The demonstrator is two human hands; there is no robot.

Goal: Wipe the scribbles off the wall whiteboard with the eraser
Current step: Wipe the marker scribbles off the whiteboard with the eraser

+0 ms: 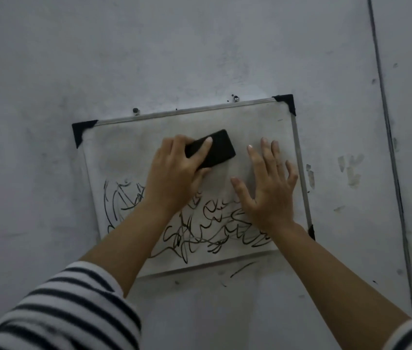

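Two bare forearms reach up from the lower edge of the view toward a small whiteboard (129,147) hung on a grey wall (73,59). The left arm rises from about 7 o'clock, out of a striped sleeve (61,309), and the right arm comes in from about 5 o'clock, its sleeve only just showing at the corner.

The left hand (174,178) is clenched around a black eraser (215,147), fingers curled over its near end and the index finger lying along its top face. The eraser is pressed flat on the board, tilted so its free end points toward 2 o'clock, and it sits in the upper middle of the board, just left of the right hand.

The right hand (268,188) holds nothing. It lies flat on the board with fingers spread and pointing toward 12 o'clock, palm against the surface on the board's right half, near the metal frame.

The upper half of the board is smudged grey with no clear lines. The scribbles (212,228) are black and tangled, filling the lower half from the 8 o'clock corner across to 4 o'clock, partly hidden by both wrists. A stray black mark (242,269) sits on the wall just below the board's bottom edge.
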